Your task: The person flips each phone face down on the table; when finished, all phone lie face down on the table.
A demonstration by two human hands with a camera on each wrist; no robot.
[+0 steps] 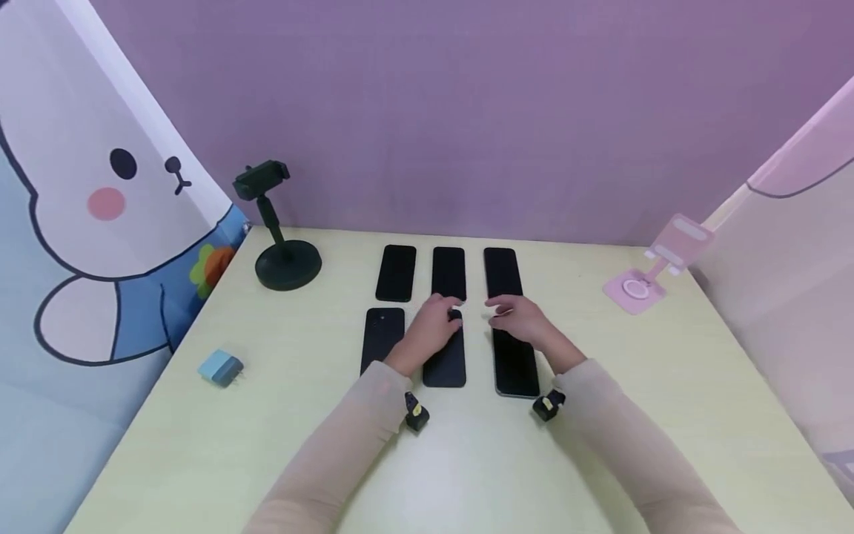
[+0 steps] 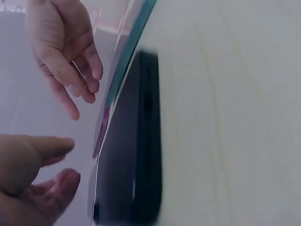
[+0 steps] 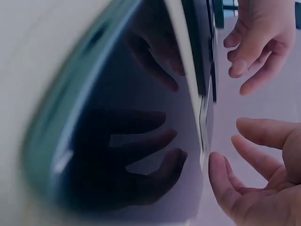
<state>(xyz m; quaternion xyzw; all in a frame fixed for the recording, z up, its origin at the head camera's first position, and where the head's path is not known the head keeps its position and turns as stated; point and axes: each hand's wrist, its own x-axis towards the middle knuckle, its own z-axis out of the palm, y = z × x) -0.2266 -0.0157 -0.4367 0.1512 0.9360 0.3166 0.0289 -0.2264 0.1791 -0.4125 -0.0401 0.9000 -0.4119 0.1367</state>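
Dark phones lie flat on the table in two rows of three. My left hand is over the front middle phone, its fingers loosely bent and holding nothing. Over the top end of the front right phone is my right hand, thumb and fingers apart. That phone's glossy screen mirrors the fingers in the right wrist view. At front left, a phone lies with its camera side up. Behind are the back left phone, back middle phone and back right phone.
A dark green phone stand is at the back left, with a blue charger plug nearer the front. A pink phone stand stands at the back right. Behind the table rises a purple backdrop.
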